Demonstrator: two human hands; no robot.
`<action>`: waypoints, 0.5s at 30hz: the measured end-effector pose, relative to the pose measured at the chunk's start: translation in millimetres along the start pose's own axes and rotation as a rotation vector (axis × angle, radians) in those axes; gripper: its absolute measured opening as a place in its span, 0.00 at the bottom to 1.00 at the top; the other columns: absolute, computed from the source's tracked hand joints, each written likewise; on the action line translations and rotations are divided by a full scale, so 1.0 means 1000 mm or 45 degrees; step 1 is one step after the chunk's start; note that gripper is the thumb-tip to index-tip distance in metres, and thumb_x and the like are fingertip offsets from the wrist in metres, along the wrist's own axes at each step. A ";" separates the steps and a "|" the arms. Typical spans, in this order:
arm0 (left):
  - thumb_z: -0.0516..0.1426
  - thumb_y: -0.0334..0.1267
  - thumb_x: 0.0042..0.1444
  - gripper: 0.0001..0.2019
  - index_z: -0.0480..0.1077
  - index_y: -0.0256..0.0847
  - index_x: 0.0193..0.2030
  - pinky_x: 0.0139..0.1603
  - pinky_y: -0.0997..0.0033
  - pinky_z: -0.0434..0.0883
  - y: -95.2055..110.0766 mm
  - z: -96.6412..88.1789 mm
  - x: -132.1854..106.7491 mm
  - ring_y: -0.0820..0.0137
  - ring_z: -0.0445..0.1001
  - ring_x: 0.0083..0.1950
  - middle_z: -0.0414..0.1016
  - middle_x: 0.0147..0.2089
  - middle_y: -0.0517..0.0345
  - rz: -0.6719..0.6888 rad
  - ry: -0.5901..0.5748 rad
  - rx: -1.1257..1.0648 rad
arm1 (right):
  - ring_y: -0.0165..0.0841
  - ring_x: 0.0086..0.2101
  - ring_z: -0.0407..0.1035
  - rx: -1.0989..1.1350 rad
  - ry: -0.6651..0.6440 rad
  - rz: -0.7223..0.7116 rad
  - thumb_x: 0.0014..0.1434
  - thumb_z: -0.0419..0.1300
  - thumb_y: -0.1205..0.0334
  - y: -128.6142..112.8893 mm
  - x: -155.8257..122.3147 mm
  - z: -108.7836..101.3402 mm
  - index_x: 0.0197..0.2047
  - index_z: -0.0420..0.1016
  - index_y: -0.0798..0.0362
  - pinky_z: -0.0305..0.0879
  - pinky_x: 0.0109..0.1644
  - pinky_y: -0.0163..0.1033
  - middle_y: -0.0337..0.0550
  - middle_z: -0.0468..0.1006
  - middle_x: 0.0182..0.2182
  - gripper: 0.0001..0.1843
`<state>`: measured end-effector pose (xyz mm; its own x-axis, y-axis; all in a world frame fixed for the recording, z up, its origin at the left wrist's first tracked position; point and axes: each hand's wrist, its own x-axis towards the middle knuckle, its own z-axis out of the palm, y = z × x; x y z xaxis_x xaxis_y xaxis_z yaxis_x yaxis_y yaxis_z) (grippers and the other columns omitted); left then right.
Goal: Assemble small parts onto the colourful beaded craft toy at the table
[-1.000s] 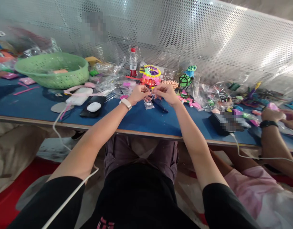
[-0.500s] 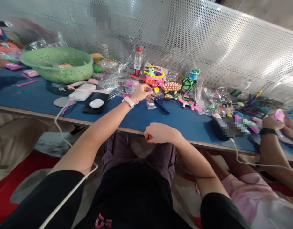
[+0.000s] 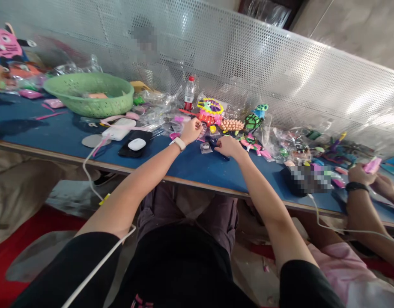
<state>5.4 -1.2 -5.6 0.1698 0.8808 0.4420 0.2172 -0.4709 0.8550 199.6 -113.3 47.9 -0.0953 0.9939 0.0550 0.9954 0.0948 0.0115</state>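
My left hand (image 3: 192, 131), with a pale watch band on its wrist, is closed in a pinch on a thin loop (image 3: 203, 128) that looks like fine wire. To its right, my right hand (image 3: 229, 146) has its fingers curled over dark blue-handled pliers (image 3: 224, 156); the handle ends show below the fingers, and the grip itself is partly hidden. A small clear packet (image 3: 206, 148) lies on the blue table between the hands. Just beyond are a small yellow piece (image 3: 213, 128), a beige knobbly clay figure (image 3: 231, 124) and a yellow-and-purple clay figure (image 3: 210, 107).
A green basket (image 3: 88, 112), a white power bank (image 3: 121, 129) and a white oval case (image 3: 137, 144) on a black pad stand left. Behind are a red-capped bottle (image 3: 189, 94) and a green turtle figure (image 3: 253, 122). A co-worker's hands (image 3: 360, 174) hold something pink at right.
My right hand has moved from the table's front edge forward onto the pliers. My left hand stays pinched near the same spot. The view has shifted slightly.
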 end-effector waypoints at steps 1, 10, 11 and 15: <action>0.63 0.27 0.70 0.08 0.69 0.43 0.42 0.45 0.66 0.87 -0.002 0.000 0.001 0.64 0.87 0.42 0.84 0.43 0.52 0.014 0.020 0.016 | 0.57 0.60 0.85 -0.035 -0.008 0.028 0.72 0.70 0.63 0.002 0.005 0.004 0.58 0.90 0.55 0.79 0.59 0.49 0.63 0.90 0.60 0.14; 0.58 0.30 0.78 0.05 0.68 0.43 0.49 0.53 0.55 0.88 -0.010 0.000 0.016 0.62 0.89 0.42 0.85 0.46 0.49 -0.146 0.120 -0.363 | 0.61 0.59 0.85 0.002 0.146 0.093 0.74 0.62 0.61 0.007 0.015 0.018 0.61 0.83 0.60 0.79 0.60 0.54 0.71 0.88 0.59 0.18; 0.57 0.30 0.79 0.05 0.68 0.43 0.49 0.54 0.53 0.88 -0.011 -0.001 0.018 0.62 0.90 0.42 0.86 0.46 0.48 -0.163 0.121 -0.417 | 0.60 0.58 0.85 0.041 0.202 0.087 0.74 0.62 0.61 0.008 0.019 0.017 0.62 0.82 0.60 0.79 0.59 0.55 0.71 0.88 0.59 0.19; 0.58 0.31 0.78 0.04 0.67 0.44 0.49 0.55 0.53 0.88 -0.013 -0.005 0.025 0.61 0.91 0.46 0.86 0.48 0.48 -0.186 0.200 -0.494 | 0.58 0.57 0.84 0.171 0.360 0.062 0.74 0.62 0.60 0.002 0.044 0.015 0.62 0.79 0.58 0.80 0.60 0.56 0.69 0.87 0.59 0.17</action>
<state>2.2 27.0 -4.5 0.0098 0.9477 0.3192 -0.1536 -0.3140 0.9369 197.0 -68.0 35.1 -0.0268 0.9443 0.3281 0.9890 0.0727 -0.1285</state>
